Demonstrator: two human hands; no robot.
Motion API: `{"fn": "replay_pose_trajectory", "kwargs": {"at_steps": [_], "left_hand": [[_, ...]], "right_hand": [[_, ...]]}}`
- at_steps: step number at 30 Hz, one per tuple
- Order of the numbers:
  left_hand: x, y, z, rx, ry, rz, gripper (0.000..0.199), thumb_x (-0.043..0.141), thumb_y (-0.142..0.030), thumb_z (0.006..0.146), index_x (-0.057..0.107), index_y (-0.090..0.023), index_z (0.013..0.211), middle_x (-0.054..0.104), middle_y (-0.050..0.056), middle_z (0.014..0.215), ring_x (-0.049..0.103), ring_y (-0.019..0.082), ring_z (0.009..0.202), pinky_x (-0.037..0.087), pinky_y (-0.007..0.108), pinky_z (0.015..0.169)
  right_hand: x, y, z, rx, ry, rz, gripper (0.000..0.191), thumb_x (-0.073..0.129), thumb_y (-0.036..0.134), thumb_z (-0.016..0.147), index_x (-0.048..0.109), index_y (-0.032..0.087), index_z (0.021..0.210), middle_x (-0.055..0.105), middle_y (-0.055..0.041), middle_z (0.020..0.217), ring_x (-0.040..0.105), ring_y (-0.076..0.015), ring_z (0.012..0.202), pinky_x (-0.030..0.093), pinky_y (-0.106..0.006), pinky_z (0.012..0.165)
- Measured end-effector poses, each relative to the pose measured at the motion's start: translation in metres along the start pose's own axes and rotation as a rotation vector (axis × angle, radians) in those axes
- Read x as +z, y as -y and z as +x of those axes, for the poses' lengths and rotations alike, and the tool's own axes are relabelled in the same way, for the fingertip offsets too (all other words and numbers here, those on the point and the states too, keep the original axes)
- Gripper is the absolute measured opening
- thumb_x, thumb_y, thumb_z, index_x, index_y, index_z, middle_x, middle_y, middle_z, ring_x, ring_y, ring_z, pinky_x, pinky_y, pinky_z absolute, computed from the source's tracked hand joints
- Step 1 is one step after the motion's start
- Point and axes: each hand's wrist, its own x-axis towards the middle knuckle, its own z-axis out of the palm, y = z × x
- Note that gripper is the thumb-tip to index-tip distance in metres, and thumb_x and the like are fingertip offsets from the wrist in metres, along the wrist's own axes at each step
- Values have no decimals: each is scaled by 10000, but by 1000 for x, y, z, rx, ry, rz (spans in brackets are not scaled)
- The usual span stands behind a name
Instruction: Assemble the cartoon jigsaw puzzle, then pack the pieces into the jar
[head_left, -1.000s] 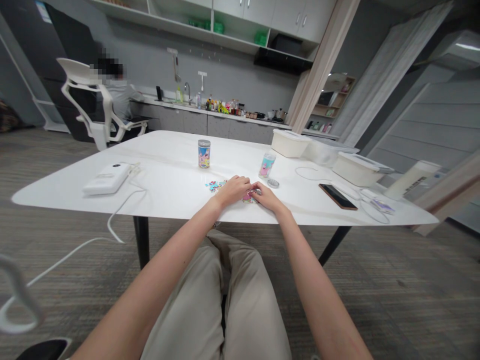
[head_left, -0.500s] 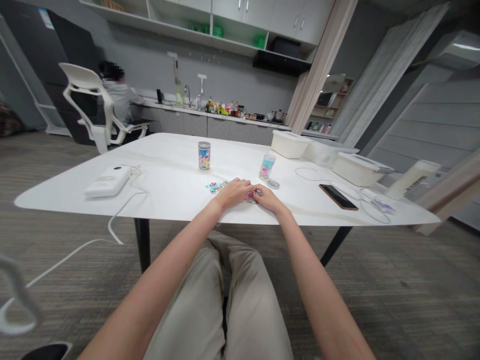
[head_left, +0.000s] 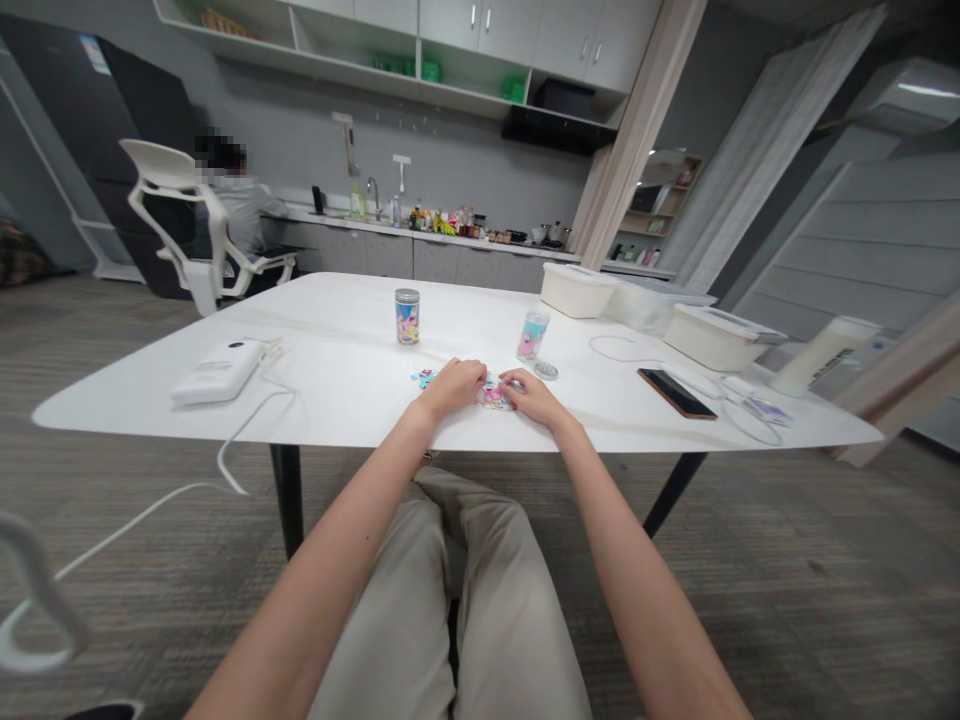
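My left hand (head_left: 456, 386) rests on the white table (head_left: 337, 340) with its fingers curled in, beside a loose pile of small blue and white jigsaw pieces (head_left: 425, 378) that it partly covers. My right hand (head_left: 532, 394) has its thumb and fingers drawn together at the edge of a pink patch of jigsaw pieces (head_left: 495, 399) lying between the hands. What either set of fingertips holds is too small to make out. Beyond the right hand stand a clear picture can (head_left: 532, 336) without its lid and a round silver lid (head_left: 547, 371). A second can (head_left: 407, 317) stands capped farther left.
A white power bank (head_left: 221, 372) with a cable lies at the left. To the right are a phone (head_left: 676, 393), cables, a tilted white bottle (head_left: 825, 357) and lidded boxes (head_left: 577, 290). A person (head_left: 244, 215) sits by the far counter, next to a white chair (head_left: 176, 190).
My left hand has shifted left, away from my right hand, and its fingers have curled more. More of the pink pieces now shows between the hands. The right hand has barely moved.
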Motion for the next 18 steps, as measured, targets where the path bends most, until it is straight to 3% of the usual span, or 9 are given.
{"fn": "replay_pose_trajectory", "kwargs": {"at_steps": [9, 18], "left_hand": [[-3, 8, -3, -19, -40, -62, 185, 427, -106, 868, 599, -173, 866, 688, 55, 903, 627, 191, 850, 425, 332, 801], [-1, 9, -4, 2, -41, -61, 164, 467, -98, 758, 605, -185, 777, 678, 48, 795, 623, 192, 769, 445, 312, 740]], "right_hand": [[1, 1, 0, 80, -21, 38, 161, 507, 297, 830, 624, 202, 887, 658, -45, 954, 596, -184, 884, 459, -358, 883], [-2, 6, -2, 33, -46, -5, 76, 547, 263, 808, 598, 212, 835, 662, -48, 953, 605, -197, 937, 455, -369, 899]]}}
